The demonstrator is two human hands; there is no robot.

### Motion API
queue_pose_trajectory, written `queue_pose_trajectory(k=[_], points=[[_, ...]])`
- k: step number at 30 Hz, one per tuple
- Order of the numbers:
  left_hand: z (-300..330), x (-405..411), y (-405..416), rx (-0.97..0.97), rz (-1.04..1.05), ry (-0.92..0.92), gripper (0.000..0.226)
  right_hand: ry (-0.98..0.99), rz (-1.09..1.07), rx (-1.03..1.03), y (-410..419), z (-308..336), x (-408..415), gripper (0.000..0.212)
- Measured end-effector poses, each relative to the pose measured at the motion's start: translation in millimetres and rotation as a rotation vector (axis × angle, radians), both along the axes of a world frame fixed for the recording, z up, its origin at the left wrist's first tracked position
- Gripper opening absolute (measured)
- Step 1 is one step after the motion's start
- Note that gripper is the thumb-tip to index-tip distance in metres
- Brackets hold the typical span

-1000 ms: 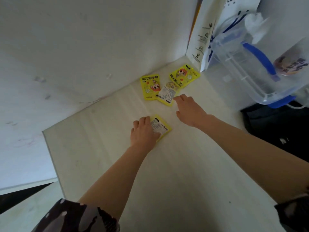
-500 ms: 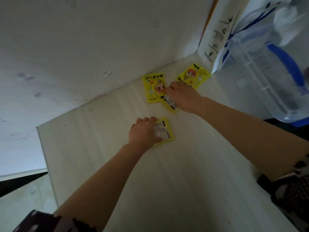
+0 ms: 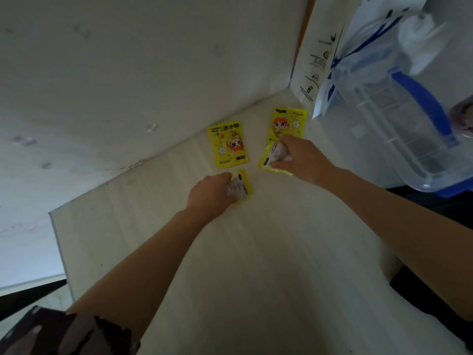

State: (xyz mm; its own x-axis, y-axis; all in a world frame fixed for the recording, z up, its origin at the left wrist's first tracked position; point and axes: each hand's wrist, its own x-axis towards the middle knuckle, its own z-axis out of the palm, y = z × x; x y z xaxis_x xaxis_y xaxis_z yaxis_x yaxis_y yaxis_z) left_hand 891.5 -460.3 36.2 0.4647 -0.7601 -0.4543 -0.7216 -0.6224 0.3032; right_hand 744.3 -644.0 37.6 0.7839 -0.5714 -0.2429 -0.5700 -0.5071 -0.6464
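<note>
**A:** so where are the sachets vs the hands?

**B:** The near sachet is flat on the surface, label side up. The left grip has its fingers bent down onto the sachet's left edge, but I can't tell if it's pinching or just pressing. The right grip is curled tight round the bent sachet, just beyond.

**A:** any readable print?

**B:** nope, the white label panels are too blurry. The face-up sachet by the wall has an orange-haired cartoon face, a white flower and upside-down black lettering. The corner sachet has the same art and touches the bent one. They're all glossy yellow flat rectangles on pale wood grain.
</note>
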Motion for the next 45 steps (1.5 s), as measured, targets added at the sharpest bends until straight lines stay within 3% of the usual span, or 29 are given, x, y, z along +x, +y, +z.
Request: queue_pose_trajectory(k=[4, 8, 12, 14, 18, 21, 25, 33, 39, 45], points=[[5, 20, -31, -0.155, 0.212, 0.064, 0.028, 0.019, -0.306, 0.019, -25, 9, 3, 0.036], [2, 31, -63, -0.323, 0.470, 0.210, 0.038, -0.030, -0.537, 0.239, -46, 3, 12, 0.047], [-8, 35, -86, -0.398, 0.631, 0.285, 0.040, -0.052, -0.656, 0.313, -55, -6, 30, 0.053], [-12, 35, -93, -0.377, 0.630, 0.228, 0.038, -0.023, -0.688, 0.290, -59, -11, 38, 0.055], [-24, 30, -94, -0.225, 0.520, -0.095, 0.052, 0.113, -0.748, 0.179, -61, -21, 53, 0.063], [-30, 27, -93, -0.206, 0.565, -0.100, 0.069, 0.254, -0.735, 0.031, -55, -24, 62, 0.063], [-31, 25, -95, -0.128, 0.388, -0.073, 0.078, 0.312, -0.630, -0.052, -45, -26, 65, 0.057], [-24, 16, -89, -0.240, 0.179, -0.092, 0.061, 0.315, -0.455, -0.077, -29, -25, 60, 0.044], [-16, -2, -81, -0.343, 0.183, -0.036, 0.050, 0.226, -0.377, -0.193, -10, -25, 46, 0.040], [-11, -29, -52, -0.305, 0.256, 0.047, 0.055, 0.110, -0.314, -0.169, 23, -24, 14, 0.036]])
